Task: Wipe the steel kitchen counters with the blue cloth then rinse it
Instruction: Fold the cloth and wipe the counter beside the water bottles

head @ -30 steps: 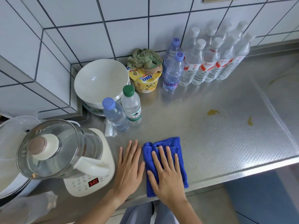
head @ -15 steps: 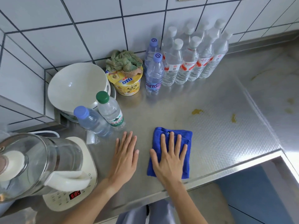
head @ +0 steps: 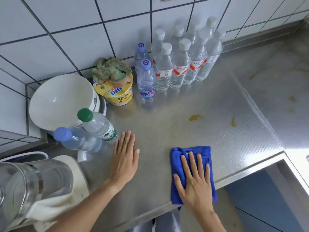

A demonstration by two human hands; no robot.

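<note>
A folded blue cloth [head: 181, 154] lies on the steel counter [head: 167, 118] close to its front edge. My right hand [head: 195, 183] presses flat on the cloth with straight, spread fingers. My left hand [head: 124, 160] rests flat on the bare counter to the left of the cloth, fingers straight. Two yellow-brown stains [head: 194, 117] [head: 233, 122] mark the counter beyond the cloth, with fainter ones further right.
Two water bottles [head: 98, 126] [head: 78, 139] lean just left of my left hand. A glass kettle [head: 30, 186] on a white base stands at the near left. White bowls [head: 61, 101], a noodle cup [head: 117, 92] with a rag and several bottles [head: 180, 64] line the wall.
My right hand has slid the blue cloth to the right along the front edge, away from my left hand. The left hand stays flat on the counter.
</note>
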